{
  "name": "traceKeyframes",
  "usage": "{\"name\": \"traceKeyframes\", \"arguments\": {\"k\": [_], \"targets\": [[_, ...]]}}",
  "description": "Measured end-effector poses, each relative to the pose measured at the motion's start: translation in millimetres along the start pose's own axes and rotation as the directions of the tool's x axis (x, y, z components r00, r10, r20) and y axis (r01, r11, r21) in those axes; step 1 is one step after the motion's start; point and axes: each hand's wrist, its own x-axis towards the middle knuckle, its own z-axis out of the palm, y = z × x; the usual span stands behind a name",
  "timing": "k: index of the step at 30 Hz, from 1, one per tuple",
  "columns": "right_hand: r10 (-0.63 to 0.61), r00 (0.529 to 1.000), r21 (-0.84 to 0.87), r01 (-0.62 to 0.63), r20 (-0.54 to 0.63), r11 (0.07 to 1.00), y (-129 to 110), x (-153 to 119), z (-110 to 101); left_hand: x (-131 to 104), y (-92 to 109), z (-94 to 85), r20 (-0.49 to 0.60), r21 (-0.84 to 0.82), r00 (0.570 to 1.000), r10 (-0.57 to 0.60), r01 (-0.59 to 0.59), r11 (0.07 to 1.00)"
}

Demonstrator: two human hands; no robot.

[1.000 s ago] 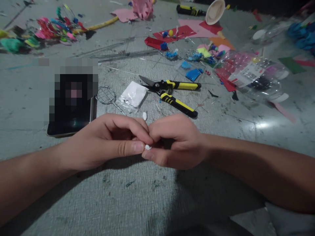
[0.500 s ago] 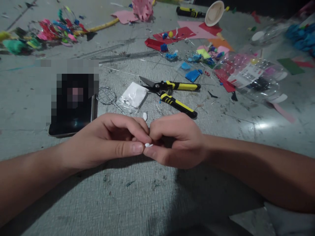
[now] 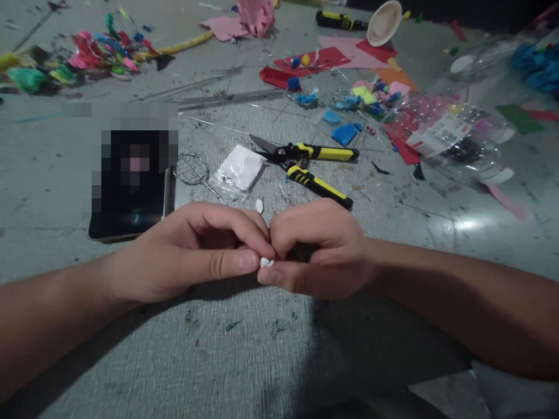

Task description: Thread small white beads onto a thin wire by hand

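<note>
Left hand and right hand meet at the fingertips, and between them I pinch a small white lump, gripped on both sides just above the surface. My left thumb lies straight, pointing right, with the index finger arched over it; my right fingers are curled in more tightly, the thumb pointing left under the lump. My forearms reach in from either side, nearly level at the wrists.

Just beyond my fingers lies a small white piece. Behind it is a clear packet with a white block in it, and to the left of that a wire loop whose twisted stem runs down toward my left hand. Cutters with black and yellow handles lie spread, blades pointing left, the lower one at the packet's edge. Near my left wrist is a dark flat device, partly blurred over.

Farther out I see blue pieces, a clear plastic bottle on its side, red paper, a tilted pale cup and, far left, a tangle of coloured bits. My hands hide whatever lies directly behind them.
</note>
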Motion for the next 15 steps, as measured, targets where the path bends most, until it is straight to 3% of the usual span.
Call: {"name": "traceKeyframes", "arguments": {"k": [9, 15], "targets": [[0.009, 1.000, -0.112, -0.009, -0.007, 0.994, -2.1, 1.5, -0.2, -0.6, -1.9, 0.7, -0.032, -0.037, 0.998, 0.053, -0.054, 0.998], [-0.020, 0.998, -0.068, 0.025, 0.064, 0.997, -1.1, 0.9, -1.7, 1.2, 1.4, 4.1, -0.014, -0.052, 0.999, 0.033, -0.034, 0.998]]}}
